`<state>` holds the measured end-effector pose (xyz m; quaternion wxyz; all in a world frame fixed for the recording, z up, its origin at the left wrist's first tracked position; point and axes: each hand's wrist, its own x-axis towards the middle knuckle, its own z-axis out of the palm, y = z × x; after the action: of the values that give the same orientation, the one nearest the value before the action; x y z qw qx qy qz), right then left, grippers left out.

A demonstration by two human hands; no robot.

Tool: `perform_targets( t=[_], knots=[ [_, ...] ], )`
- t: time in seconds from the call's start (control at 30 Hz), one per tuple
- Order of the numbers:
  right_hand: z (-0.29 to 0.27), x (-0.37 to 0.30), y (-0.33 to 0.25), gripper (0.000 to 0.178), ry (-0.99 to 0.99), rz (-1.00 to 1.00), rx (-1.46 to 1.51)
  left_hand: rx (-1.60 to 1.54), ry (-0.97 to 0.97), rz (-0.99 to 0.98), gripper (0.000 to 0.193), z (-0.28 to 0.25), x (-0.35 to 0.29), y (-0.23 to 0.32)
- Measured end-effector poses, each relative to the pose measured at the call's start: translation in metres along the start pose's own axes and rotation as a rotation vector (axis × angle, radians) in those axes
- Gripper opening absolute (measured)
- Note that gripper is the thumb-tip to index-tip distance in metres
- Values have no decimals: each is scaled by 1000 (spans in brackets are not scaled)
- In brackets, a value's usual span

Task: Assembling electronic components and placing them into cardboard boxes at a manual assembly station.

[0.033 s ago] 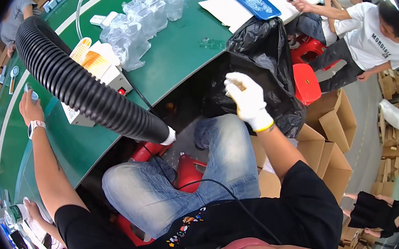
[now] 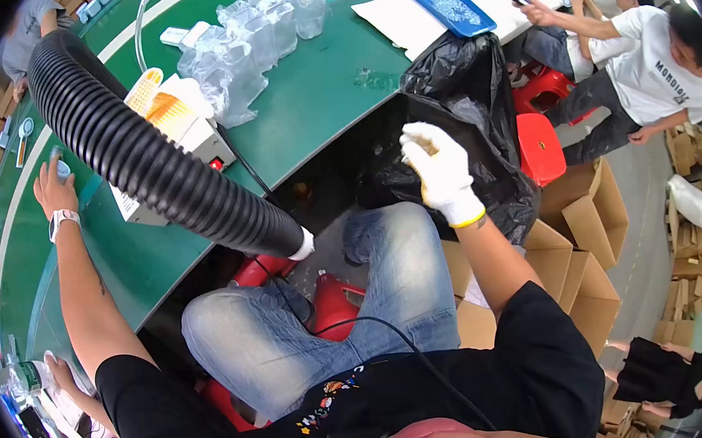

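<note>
My bare left hand (image 2: 56, 192), with a pale watch on its wrist, reaches to the green table (image 2: 314, 107) at the far left. Its fingers look stretched out beside a small pale, round-headed thing (image 2: 63, 170); whether they touch it is hard to tell. My right hand (image 2: 440, 167) wears a white knit glove with a yellow cuff and hangs over the floor gap near a black plastic bag (image 2: 478, 129). Its fingers are slightly bent, the thumb stands apart, and nothing shows in it. A black ribbed hose (image 2: 148, 159) arches between my hands.
A white box-shaped device (image 2: 204, 140) with a red switch and an orange-patterned glove stands behind the hose. Clear plastic cups (image 2: 251, 41) cluster on the table, and a blue tray (image 2: 448, 5) lies farther right. Cardboard boxes (image 2: 584, 280) and a red stool (image 2: 539, 148) stand at my right.
My left fingers look straighter, and the pale thing sits slightly farther right against them. My gloved right hand has hardly shifted.
</note>
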<state>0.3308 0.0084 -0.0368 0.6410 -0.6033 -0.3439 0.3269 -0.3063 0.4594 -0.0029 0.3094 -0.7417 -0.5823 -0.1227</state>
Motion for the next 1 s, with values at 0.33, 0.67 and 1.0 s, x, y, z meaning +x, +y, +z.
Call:
perform_targets(
  t=[0.33, 0.67, 1.0],
  knots=[
    [98, 77, -42, 41, -35, -838, -715, -335, 363, -10, 65, -64, -80, 95],
    [120, 108, -93, 17, -156, -1014, -864, -1699, 285, -297, 25, -265, -288, 279],
    [103, -133, -60, 31, -354, -347, -200, -3075, -908, -783, 60, -278, -286, 401]
  ],
)
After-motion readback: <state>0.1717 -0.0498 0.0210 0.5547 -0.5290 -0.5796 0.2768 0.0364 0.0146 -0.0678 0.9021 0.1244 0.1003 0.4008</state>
